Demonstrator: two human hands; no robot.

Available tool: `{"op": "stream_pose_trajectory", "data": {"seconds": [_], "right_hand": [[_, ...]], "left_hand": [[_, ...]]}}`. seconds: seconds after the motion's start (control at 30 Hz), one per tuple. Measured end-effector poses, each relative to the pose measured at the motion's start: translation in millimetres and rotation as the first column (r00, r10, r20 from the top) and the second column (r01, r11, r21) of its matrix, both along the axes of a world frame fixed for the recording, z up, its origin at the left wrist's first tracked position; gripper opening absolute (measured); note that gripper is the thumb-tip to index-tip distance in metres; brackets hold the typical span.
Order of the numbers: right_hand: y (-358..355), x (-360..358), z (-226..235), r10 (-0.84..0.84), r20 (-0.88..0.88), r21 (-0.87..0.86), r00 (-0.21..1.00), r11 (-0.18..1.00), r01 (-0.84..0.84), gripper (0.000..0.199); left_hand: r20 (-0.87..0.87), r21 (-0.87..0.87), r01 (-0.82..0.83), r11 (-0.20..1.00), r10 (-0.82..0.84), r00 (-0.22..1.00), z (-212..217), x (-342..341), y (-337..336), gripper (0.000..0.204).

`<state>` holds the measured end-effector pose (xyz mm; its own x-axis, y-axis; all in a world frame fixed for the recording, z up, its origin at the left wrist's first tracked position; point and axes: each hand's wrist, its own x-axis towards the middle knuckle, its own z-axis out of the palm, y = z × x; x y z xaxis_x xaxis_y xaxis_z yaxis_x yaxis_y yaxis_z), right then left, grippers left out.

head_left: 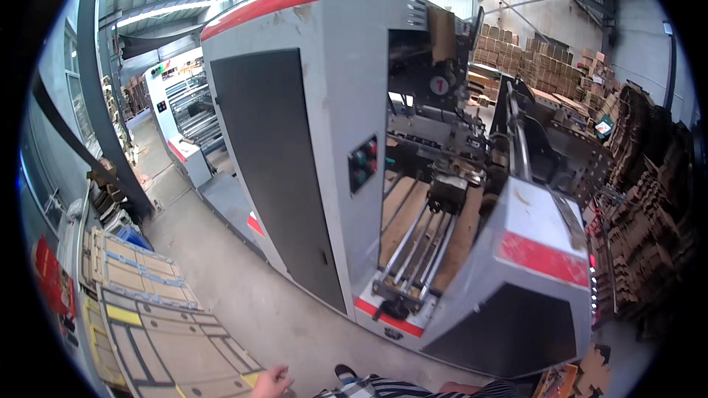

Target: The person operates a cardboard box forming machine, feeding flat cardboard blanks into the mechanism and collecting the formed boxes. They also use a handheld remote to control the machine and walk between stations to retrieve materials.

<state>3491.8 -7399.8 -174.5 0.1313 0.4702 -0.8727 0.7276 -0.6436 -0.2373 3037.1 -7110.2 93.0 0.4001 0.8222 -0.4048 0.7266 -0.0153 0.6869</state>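
I look down at a large grey machine [310,140] with red stripes and dark panels. Its open middle holds metal rails [417,247] over a brown cardboard sheet [402,210]. My left hand [271,382] shows at the bottom edge, fingers loosely curled and holding nothing, near a stack of flat printed cardboard sheets [169,339]. A striped sleeve [398,389] runs along the bottom edge. My right hand is out of view.
A bare concrete floor [243,287] lies between the sheet stack and the machine. Piles of brown cardboard [649,221] stand at the right and far back [531,59]. A second machine [181,125] stands at the back left. A black control panel [363,163] faces the machine's opening.
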Motion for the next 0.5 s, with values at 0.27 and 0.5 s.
{"op": "stream_pose_trajectory", "data": {"seconds": [0.27, 0.5], "right_hand": [[482.3, -177.7, 61.1, 0.316, -0.217, 0.562, 0.924, 0.814, -0.147, 0.040], [805.0, -362.6, 154.5, 0.426, -0.391, 0.553, 0.816, 0.817, -0.162, 0.034]], "left_hand": [[0.013, -0.152, -0.358, 0.921, 0.364, 0.931, -21.4, -130.8, 156.0, 0.049], [0.108, -0.193, -0.452, 0.871, 0.477, 0.872, -74.5, -244.2, 343.3, 0.051]]}}
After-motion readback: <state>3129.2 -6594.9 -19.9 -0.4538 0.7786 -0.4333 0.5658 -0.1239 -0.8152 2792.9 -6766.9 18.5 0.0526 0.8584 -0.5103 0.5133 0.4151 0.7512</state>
